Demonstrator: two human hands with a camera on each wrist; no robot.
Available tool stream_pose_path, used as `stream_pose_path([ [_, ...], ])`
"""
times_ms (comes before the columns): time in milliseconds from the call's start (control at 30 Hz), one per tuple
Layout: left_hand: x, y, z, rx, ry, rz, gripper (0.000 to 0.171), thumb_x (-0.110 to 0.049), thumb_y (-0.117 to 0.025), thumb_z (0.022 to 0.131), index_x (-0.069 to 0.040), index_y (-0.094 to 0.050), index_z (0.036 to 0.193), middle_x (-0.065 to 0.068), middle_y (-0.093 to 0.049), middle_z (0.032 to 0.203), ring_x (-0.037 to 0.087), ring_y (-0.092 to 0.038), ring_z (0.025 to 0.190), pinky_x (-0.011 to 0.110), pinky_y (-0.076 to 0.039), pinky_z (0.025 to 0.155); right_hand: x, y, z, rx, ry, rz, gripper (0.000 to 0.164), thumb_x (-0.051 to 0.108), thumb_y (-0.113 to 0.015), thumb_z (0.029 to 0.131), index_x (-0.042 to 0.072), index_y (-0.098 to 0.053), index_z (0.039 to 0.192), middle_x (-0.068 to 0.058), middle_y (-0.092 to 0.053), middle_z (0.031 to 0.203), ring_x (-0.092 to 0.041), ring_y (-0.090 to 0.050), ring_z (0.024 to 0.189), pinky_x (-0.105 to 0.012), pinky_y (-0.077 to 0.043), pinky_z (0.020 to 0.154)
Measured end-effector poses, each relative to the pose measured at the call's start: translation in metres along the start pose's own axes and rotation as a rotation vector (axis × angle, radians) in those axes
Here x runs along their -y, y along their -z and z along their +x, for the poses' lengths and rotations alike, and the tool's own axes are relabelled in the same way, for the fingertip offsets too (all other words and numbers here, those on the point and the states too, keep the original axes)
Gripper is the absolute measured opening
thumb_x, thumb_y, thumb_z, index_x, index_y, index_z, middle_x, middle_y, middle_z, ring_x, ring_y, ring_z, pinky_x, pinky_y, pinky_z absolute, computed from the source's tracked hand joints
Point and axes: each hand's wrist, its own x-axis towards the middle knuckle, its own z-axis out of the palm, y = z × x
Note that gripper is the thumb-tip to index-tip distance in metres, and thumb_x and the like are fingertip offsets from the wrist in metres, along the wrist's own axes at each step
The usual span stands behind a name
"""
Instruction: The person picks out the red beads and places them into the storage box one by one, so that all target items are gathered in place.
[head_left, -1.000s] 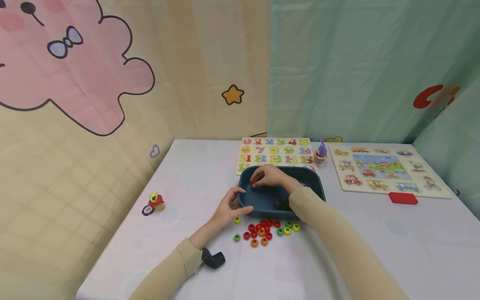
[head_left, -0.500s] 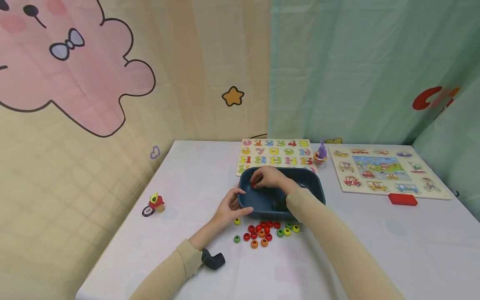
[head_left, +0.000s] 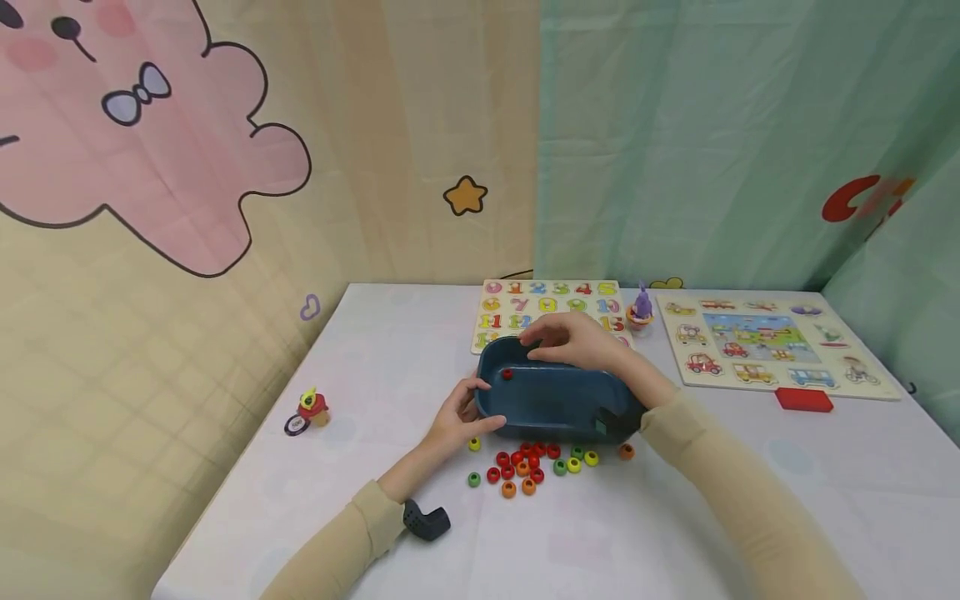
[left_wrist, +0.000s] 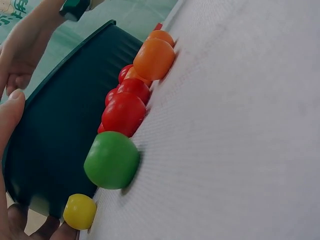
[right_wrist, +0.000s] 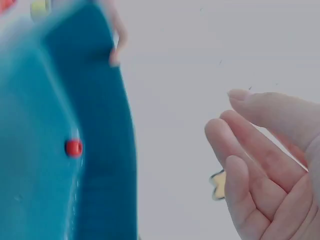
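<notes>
A dark blue plastic tray (head_left: 555, 433) stands on the table, with one red bead (head_left: 507, 374) lying inside near its left end. My left hand (head_left: 461, 417) grips that end, thumb at the near rim and fingers round the side. Above the far rim is my right hand (head_left: 573, 340), fingers loosely bent and nothing between them. The right wrist view shows the same red bead (right_wrist: 74, 148) in the tray and the bare palm. Several beads lie along the tray's near side: red beads (head_left: 502, 458), orange beads (head_left: 509, 489), yellow beads (head_left: 573, 465) and green beads (head_left: 560, 467).
Behind the tray lies a number puzzle board (head_left: 491, 322), with a small purple toy (head_left: 642, 305) beside it. A vehicle puzzle board (head_left: 693, 333) and a red block (head_left: 804, 399) are at right. A small red-capped toy (head_left: 312, 407) stands left; a black elbow-shaped piece (head_left: 427, 522) lies by the left sleeve.
My right hand has let go of the red bead inside the tray and moved up and right to the far rim. The left hand has stayed on the tray.
</notes>
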Motion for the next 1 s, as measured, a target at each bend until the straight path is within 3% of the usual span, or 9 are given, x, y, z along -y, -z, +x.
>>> stream_pose_path([
  [67,0.001,0.0,0.0,-0.003,-0.009,-0.001,0.055,-0.022,-0.072,0.075,-0.007,-0.042,0.119,0.003,-0.015,0.147,0.025,-0.038,0.123,0.033,-0.037,0.095,0.008,-0.001,-0.019,-0.006,0.015,0.045,0.028,0.017,-0.065,0.082,0.008,-0.062,0.108,-0.006,-0.063,0.102,-0.013,-0.061,0.083,-0.029,-0.051,0.072],
  [233,0.0,0.0,0.0,-0.017,-0.032,0.031,0.058,-0.027,-0.073,0.074,-0.007,-0.043,0.118,0.005,-0.016,0.147,0.026,-0.038,0.123,0.034,-0.037,0.095,0.019,-0.019,-0.064,0.002,0.08,0.037,0.022,0.008,-0.064,0.082,0.007,-0.062,0.104,-0.003,-0.064,0.098,-0.014,-0.059,0.074,-0.03,-0.051,0.06],
  [400,-0.002,0.0,0.002,-0.022,-0.034,0.053,0.061,-0.028,-0.073,0.074,-0.004,-0.041,0.12,0.003,-0.016,0.147,0.025,-0.036,0.124,0.034,-0.036,0.095,0.01,-0.045,-0.095,0.002,0.084,0.053,0.02,0.017,-0.066,0.081,0.013,-0.064,0.101,-0.001,-0.065,0.093,-0.009,-0.056,0.063,-0.025,-0.049,0.053],
  [500,-0.003,-0.001,0.003,-0.025,-0.029,0.061,0.062,-0.029,-0.073,0.074,-0.004,-0.041,0.121,0.002,-0.017,0.147,0.025,-0.036,0.124,0.034,-0.036,0.095,0.001,-0.061,-0.104,-0.016,0.032,0.064,0.022,0.024,-0.067,0.08,0.014,-0.065,0.099,0.001,-0.065,0.088,-0.008,-0.055,0.06,-0.024,-0.049,0.053],
  [667,-0.003,-0.001,0.004,-0.023,-0.045,0.073,0.062,-0.029,-0.072,0.075,-0.003,-0.04,0.121,0.005,-0.015,0.147,0.027,-0.035,0.124,0.036,-0.037,0.095,-0.007,-0.08,-0.108,-0.092,-0.02,-0.044,0.025,0.028,-0.068,0.078,0.015,-0.066,0.099,0.01,-0.061,0.075,-0.004,-0.052,0.055,-0.021,-0.046,0.047],
  [867,0.001,-0.002,0.005,-0.023,-0.037,0.084,0.064,-0.032,-0.072,0.074,-0.005,-0.04,0.123,0.001,-0.015,0.147,0.026,-0.034,0.125,0.034,-0.036,0.095,-0.011,-0.094,-0.111,-0.17,-0.125,-0.147,0.024,0.028,-0.069,0.078,0.022,-0.065,0.1,0.013,-0.051,0.055,-0.003,-0.044,0.044,-0.019,-0.039,0.039],
  [1000,0.003,-0.002,0.004,-0.022,-0.041,0.106,0.063,-0.031,-0.07,0.076,-0.005,-0.038,0.124,0.005,-0.015,0.147,0.03,-0.033,0.125,0.036,-0.037,0.094,-0.015,-0.101,-0.112,-0.224,-0.166,-0.188,0.023,0.029,-0.069,0.077,0.025,-0.066,0.099,0.014,-0.048,0.053,-0.002,-0.041,0.042,-0.019,-0.036,0.038],
])
